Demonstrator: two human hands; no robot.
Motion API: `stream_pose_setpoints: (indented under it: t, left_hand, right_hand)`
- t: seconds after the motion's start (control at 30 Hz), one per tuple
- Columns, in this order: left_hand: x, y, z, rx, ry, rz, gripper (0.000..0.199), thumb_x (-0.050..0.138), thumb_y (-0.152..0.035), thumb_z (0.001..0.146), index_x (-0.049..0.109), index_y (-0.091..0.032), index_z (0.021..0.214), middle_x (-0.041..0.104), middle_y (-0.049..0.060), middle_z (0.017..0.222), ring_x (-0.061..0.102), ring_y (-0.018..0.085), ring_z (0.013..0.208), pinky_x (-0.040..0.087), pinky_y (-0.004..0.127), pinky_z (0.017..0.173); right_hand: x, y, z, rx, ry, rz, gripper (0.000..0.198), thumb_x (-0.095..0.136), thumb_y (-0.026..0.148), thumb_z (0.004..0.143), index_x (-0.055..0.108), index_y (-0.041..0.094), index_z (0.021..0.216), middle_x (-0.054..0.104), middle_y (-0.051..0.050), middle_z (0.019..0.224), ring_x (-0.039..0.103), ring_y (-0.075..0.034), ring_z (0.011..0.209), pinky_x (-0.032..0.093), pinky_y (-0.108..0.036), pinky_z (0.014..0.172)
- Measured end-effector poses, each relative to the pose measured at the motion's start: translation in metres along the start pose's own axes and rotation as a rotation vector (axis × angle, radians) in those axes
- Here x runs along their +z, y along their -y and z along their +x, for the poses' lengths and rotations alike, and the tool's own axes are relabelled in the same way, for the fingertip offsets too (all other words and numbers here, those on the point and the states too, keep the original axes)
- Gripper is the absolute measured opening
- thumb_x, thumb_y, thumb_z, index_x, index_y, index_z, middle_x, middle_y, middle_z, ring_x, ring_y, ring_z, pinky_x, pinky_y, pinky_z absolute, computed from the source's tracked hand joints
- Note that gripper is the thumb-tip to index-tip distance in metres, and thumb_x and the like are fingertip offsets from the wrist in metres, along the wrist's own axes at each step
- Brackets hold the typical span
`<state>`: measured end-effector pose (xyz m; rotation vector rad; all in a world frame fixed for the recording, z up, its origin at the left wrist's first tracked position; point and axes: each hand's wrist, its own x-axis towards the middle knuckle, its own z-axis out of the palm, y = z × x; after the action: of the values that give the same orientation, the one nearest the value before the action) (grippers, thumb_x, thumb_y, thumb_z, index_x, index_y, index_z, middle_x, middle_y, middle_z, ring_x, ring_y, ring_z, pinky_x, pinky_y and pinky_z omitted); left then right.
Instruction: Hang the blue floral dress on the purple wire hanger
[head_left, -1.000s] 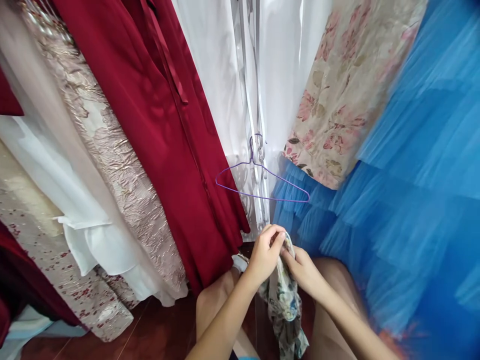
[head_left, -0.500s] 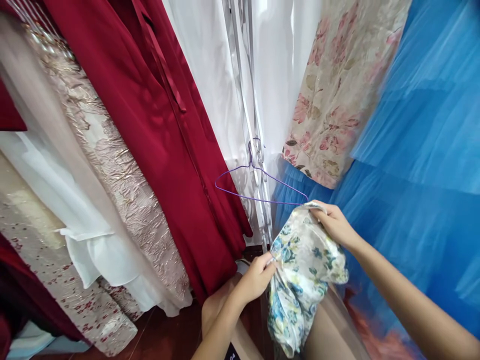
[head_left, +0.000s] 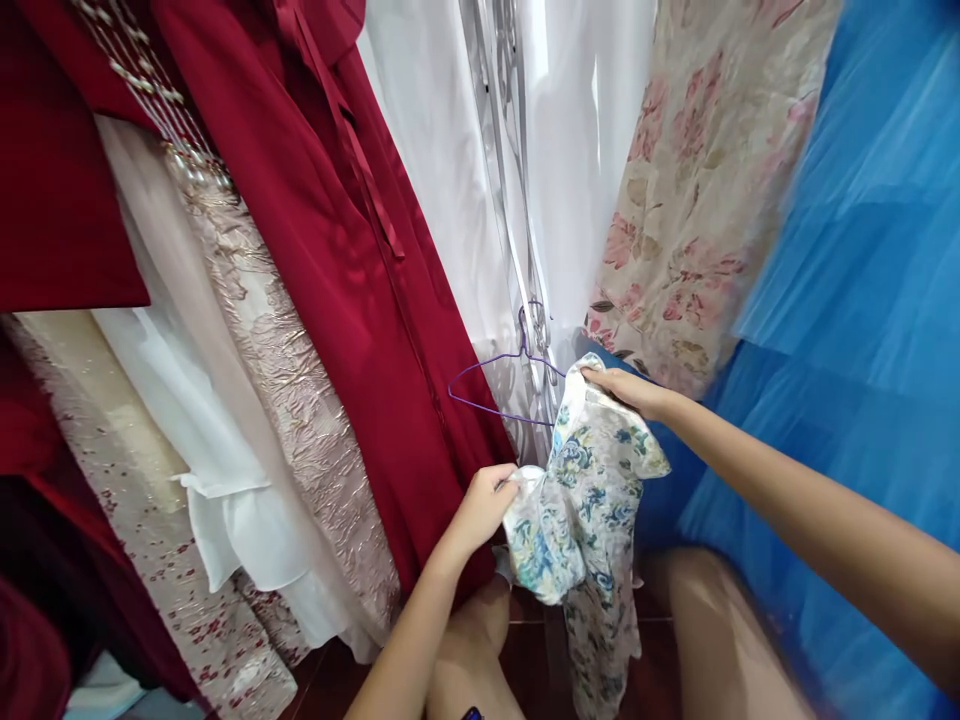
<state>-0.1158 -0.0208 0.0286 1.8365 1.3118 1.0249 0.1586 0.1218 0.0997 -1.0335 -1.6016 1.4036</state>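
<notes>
Garment (head_left: 596, 500) held at two points beside a purple hanger (head_left: 524, 350)

The garment, pale with blue, green and yellow flowers, hangs in front of the person, a little right of the middle of the view. Its top covers the right end of the hanger; whether that end lies inside the cloth or only behind it, I cannot tell. Its lower part drops between the person's bare legs (head_left: 705, 640).

The right hand (head_left: 626, 390) has its grip closed on the upper edge, near the hanger, with the fingers partly hidden by cloth. The left hand (head_left: 487, 500) is lower; its grip pinches a whitish edge on the garment's left side, well clear of the hanger. A pale inner rim shows between the two hands.

The hanger's left half is bare, and its hook is up among silvery strips (head_left: 513, 255) that run down in front of white cloth (head_left: 431, 130).

Just left of the hanger falls a long red garment (head_left: 367, 280); beyond it hang a crinkled pinkish one (head_left: 307, 400) and a white ruffled one (head_left: 225, 500). To the right are a cream panel with pink flowers (head_left: 690, 230) and, farther out, tiered blue tulle (head_left: 862, 330). Dark reddish floor (head_left: 322, 680) shows below.
</notes>
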Motion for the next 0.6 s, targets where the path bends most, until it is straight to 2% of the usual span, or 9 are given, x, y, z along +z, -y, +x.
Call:
stream_pose_setpoints:
  t: [0.1, 0.17, 0.27, 0.37, 0.5, 0.6]
  left_hand:
    - [-0.034, 0.032, -0.002, -0.036, 0.2, 0.274, 0.011, 0.05, -0.014, 0.069, 0.061, -0.015, 0.066, 0.059, -0.002, 0.063, 0.053, 0.015, 0.063, 0.037, 0.023, 0.062]
    - [-0.055, 0.051, 0.0, -0.054, 0.202, 0.438, 0.011, 0.053, -0.01, 0.064, 0.062, -0.017, 0.061, 0.062, -0.002, 0.062, 0.056, 0.017, 0.068, 0.039, 0.025, 0.072]
    - [-0.089, 0.069, 0.013, -0.083, 0.052, 0.497, 0.014, 0.055, -0.009, 0.064, 0.062, -0.02, 0.06, 0.063, -0.001, 0.063, 0.058, 0.02, 0.074, 0.038, 0.029, 0.081]
    - [-0.123, 0.07, 0.04, -0.095, -0.173, 0.474, 0.017, 0.05, -0.008, 0.069, 0.061, -0.021, 0.067, 0.065, 0.002, 0.069, 0.058, 0.021, 0.075, 0.039, 0.03, 0.078]
    - [-0.148, 0.043, 0.089, -0.05, -0.426, 0.323, 0.018, 0.046, -0.011, 0.073, 0.062, -0.019, 0.08, 0.068, 0.006, 0.088, 0.06, 0.022, 0.087, 0.042, 0.029, 0.081]
    - [-0.145, 0.013, 0.123, -0.029, -0.471, 0.156, 0.023, 0.045, -0.019, 0.08, 0.062, -0.017, 0.096, 0.068, 0.006, 0.091, 0.062, 0.019, 0.083, 0.046, 0.028, 0.077]
  right_hand:
    - [0.001, -0.001, -0.007, 0.117, 0.136, 0.223, 0.03, 0.071, 0.044, 0.08, 0.065, 0.016, 0.071, 0.066, -0.002, 0.057, 0.058, -0.014, 0.048, 0.049, -0.024, 0.049]
    - [0.0, 0.002, -0.012, 0.141, 0.156, 0.308, 0.023, 0.071, 0.036, 0.08, 0.066, 0.016, 0.072, 0.067, -0.001, 0.055, 0.059, -0.013, 0.045, 0.049, -0.022, 0.047]
    - [0.002, 0.012, -0.018, 0.205, 0.189, 0.38, 0.011, 0.066, 0.025, 0.082, 0.067, 0.016, 0.078, 0.071, -0.003, 0.06, 0.064, -0.016, 0.049, 0.054, -0.025, 0.052]
    - [0.006, 0.022, -0.023, 0.229, 0.174, 0.387, 0.009, 0.062, 0.023, 0.082, 0.067, 0.016, 0.082, 0.075, -0.007, 0.069, 0.07, -0.021, 0.059, 0.058, -0.031, 0.06]
    - [0.009, 0.03, -0.028, 0.15, 0.157, 0.288, 0.013, 0.059, 0.025, 0.083, 0.068, 0.016, 0.086, 0.077, -0.01, 0.075, 0.073, -0.026, 0.067, 0.06, -0.037, 0.067]
    - [0.009, 0.03, -0.027, 0.023, 0.097, 0.171, 0.014, 0.062, 0.027, 0.082, 0.069, 0.015, 0.083, 0.077, -0.01, 0.075, 0.074, -0.028, 0.069, 0.06, -0.041, 0.069]
